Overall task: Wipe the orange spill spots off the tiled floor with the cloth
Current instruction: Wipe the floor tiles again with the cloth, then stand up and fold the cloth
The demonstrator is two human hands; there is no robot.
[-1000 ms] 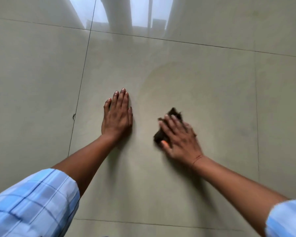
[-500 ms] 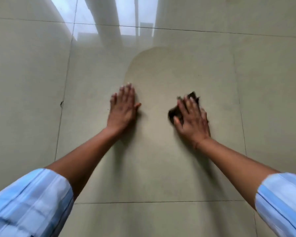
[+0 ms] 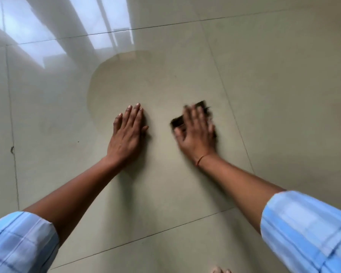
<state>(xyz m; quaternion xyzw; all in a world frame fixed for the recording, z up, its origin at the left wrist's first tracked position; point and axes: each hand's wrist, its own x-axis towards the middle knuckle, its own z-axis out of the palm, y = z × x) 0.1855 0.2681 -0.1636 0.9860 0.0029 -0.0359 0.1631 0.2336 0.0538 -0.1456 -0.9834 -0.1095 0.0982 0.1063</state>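
Observation:
A small dark cloth (image 3: 177, 121) lies on the glossy beige tiled floor (image 3: 274, 95), mostly covered by my right hand (image 3: 198, 133). That hand presses it flat with straight, spread fingers and is blurred by motion. My left hand (image 3: 127, 134) rests palm down on the same tile, fingers straight and together, about a hand's width to the left of the cloth. I see no orange spots on the tiles around the hands.
A tiny dark speck (image 3: 78, 141) sits left of my left hand. A chip marks the grout line (image 3: 12, 149) at far left. Bright window reflections (image 3: 47, 36) cover the upper left tiles. Toes (image 3: 220, 270) show at the bottom edge.
My right hand has slid the cloth away from me and to the right across the tile. The left hand stays planted. The camera has swung, so the tile lines look tilted.

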